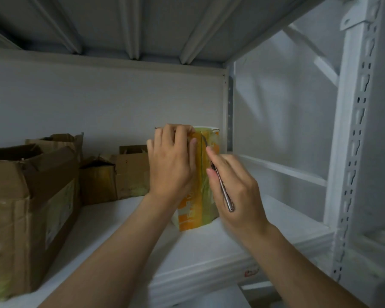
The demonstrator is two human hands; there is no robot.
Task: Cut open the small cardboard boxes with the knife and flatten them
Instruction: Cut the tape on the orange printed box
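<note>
On a white shelf [198, 252], just right of the frame's centre, a person works at a small orange-and-yellow box [193, 212] that stands upright on its end, near the shelf's front edge. The left hand [171, 161] grasps the box from its 9 o'clock side, palm flat on the face and fingers curled over the top edge. The right hand [236, 192], at the box's 3 o'clock, is clenched round a slim metal knife [223, 190], pinched between thumb and fingers with the handle end lying over the back of the hand toward 5 o'clock. The blade points toward 11 o'clock, and its tip, blurred here, seems to meet the vertical taped seam running down the box's face, close to the top. Both bare forearms reach in from the bottom of the frame.

At 9 o'clock from the box stand three brown cartons [27, 196], flaps torn and loose: the largest at the left edge, a smaller one [111, 174] just beside the left hand, another [60, 138] behind against the pale wall [98, 96]. At 3 o'clock rises a slotted white post [351, 152]; at 12 o'clock runs the ribbed underside of the upper shelf [142, 25].
</note>
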